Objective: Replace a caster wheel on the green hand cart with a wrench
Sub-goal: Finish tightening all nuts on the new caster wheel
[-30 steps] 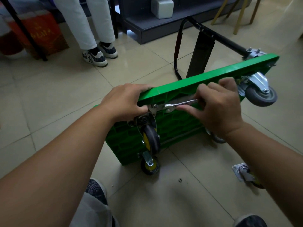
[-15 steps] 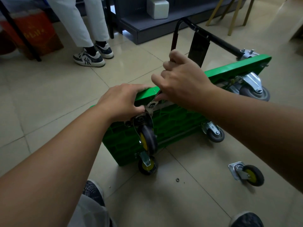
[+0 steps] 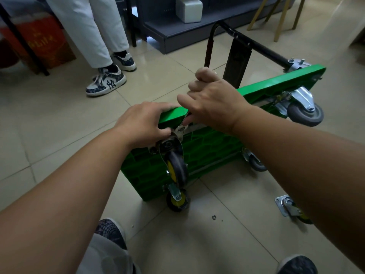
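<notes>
1. Green ribbed plastic faces the camera: the green hand cart (image 3: 207, 155) stands tipped on one long edge on the tiled floor (image 3: 59, 125). Its black handle (image 3: 256, 46) sticks out behind it.
2. Open tile lies to the cart's left and in front of it. Behind the cart, a grey shelf base (image 3: 197, 26) and a bystander's shoes (image 3: 106, 82) stand near.
3. The left hand (image 3: 142, 123) grips the cart's top edge, with its fingers curled over the rim and its thumb beside a caster's mounting plate.
4. The right hand (image 3: 213, 103) is fisted round the wrench (image 3: 184, 120). The tool's head sits at that plate, just under the cart's top edge, between the two hands.
5. The caster wheel (image 3: 175, 169), with a dark tyre and a yellow hub, hangs directly below the left hand.
6. A second yellow-hubbed caster (image 3: 177, 200) touches the floor at the cart's bottom corner, and a grey caster (image 3: 305, 113) sits at its far upper corner.
7. A loose caster (image 3: 290, 209) lies on the tile in front of the cart, partly cut off by the right forearm. A small nut (image 3: 213, 216) lies near the cart's bottom corner.
8. Most of the wrench is buried in the fist, and I cannot tell whether its head sits on a bolt.
</notes>
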